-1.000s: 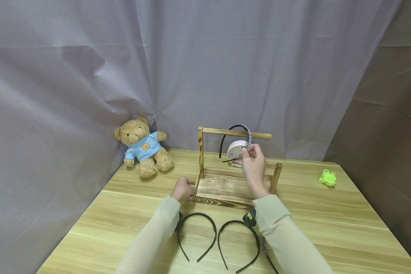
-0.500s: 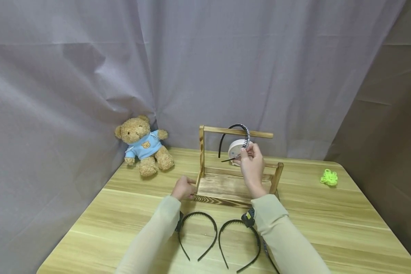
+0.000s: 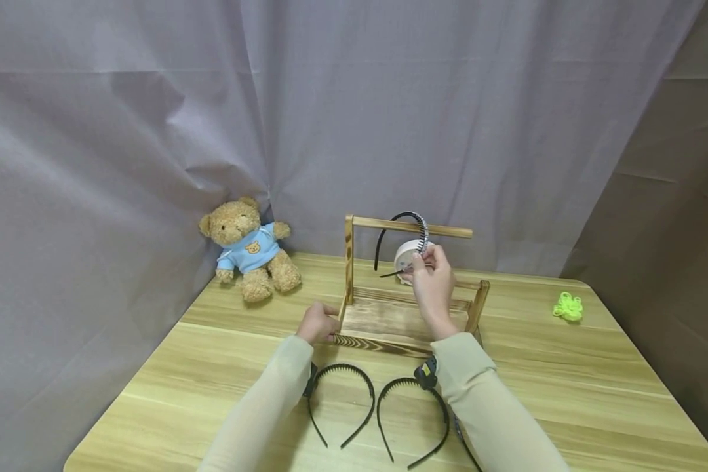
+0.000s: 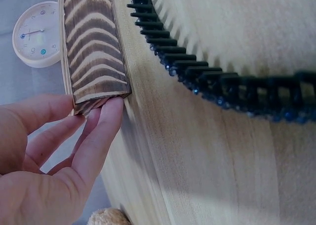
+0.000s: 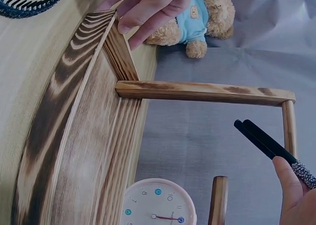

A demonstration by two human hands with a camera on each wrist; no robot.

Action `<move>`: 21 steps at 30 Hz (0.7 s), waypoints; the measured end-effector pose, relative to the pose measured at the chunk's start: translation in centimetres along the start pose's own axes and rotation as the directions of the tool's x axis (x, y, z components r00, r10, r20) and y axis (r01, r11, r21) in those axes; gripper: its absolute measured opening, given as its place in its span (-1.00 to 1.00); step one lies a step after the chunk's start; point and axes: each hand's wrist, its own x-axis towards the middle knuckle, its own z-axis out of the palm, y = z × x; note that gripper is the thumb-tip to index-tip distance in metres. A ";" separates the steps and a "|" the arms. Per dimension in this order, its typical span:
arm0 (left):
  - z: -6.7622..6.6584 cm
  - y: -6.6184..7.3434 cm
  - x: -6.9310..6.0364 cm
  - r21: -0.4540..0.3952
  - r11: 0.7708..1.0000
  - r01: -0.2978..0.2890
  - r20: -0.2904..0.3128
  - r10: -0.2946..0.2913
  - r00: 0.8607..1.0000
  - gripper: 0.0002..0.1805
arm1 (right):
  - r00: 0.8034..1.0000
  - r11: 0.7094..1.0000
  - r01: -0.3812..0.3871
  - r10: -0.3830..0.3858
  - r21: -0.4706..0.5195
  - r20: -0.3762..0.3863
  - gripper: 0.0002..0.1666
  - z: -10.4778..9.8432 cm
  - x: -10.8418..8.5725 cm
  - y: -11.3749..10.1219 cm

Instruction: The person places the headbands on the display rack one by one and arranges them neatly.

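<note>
My right hand [image 3: 434, 288] pinches the sparkly side of a black toothed headband [image 3: 423, 229], whose arch passes over the top bar [image 3: 389, 225] of a wooden rack. Both headband tips hang below the bar's level. In the right wrist view, the thumb of the right hand [image 5: 292, 195] lies against the headband [image 5: 261, 138]. My left hand [image 3: 317, 323] grips the front left corner of the rack [image 3: 383, 345]. From the left wrist, thumb and fingertips of the left hand [image 4: 59, 151] press around the corner of the patterned front board [image 4: 96, 52].
Two black headbands [image 3: 370, 387] [image 3: 445, 413] lie in front of the rack, and another is partly under the right sleeve. Behind the rack stands a round white clock [image 3: 402, 257]. A teddy bear [image 3: 250, 252] sits at the left, a green flower-like item [image 3: 568, 307] at the right.
The right hand and the headband it pinches have shifted slightly left along the bar. The left hand stays on the rack corner.
</note>
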 end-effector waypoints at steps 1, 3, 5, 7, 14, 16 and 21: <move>0.0 0.0 0.0 -0.001 1.000 -0.002 -0.001 0.002 1.000 -0.53 | 1.000 1.000 0.001 -0.001 -0.002 0.000 -0.88 0.1 0.0 0.0; 0.0 0.0 0.0 -0.002 1.000 -0.004 -0.004 0.004 1.000 -0.53 | 1.000 1.000 0.009 -0.009 0.000 -0.002 -0.88 0.2 0.0 0.0; 0.1 0.0 0.0 -0.002 1.000 -0.006 -0.006 0.006 1.000 -0.53 | 1.000 1.000 0.023 -0.023 -0.007 -0.002 -0.88 0.4 0.0 -0.1; 0.1 0.0 0.0 -0.003 1.000 -0.009 -0.008 0.009 1.000 -0.54 | 0.999 0.999 0.037 -0.037 -0.012 0.000 -0.88 0.6 0.0 -0.1; 0.1 0.0 0.1 -0.003 1.000 -0.011 -0.010 0.011 1.000 -0.55 | 0.998 0.998 0.066 -0.066 -0.004 -0.001 -0.86 1.3 -0.2 -0.4; 0.1 0.0 0.1 0.004 1.000 -0.015 -0.012 0.015 1.000 -0.55 | 0.998 0.998 0.066 -0.066 0.000 -0.005 -0.86 1.4 -0.2 -0.4; 0.1 0.0 0.0 0.005 1.000 -0.012 -0.010 0.012 1.000 -0.55 | 0.998 0.998 0.061 -0.061 0.021 0.001 -0.85 1.8 -0.3 -0.5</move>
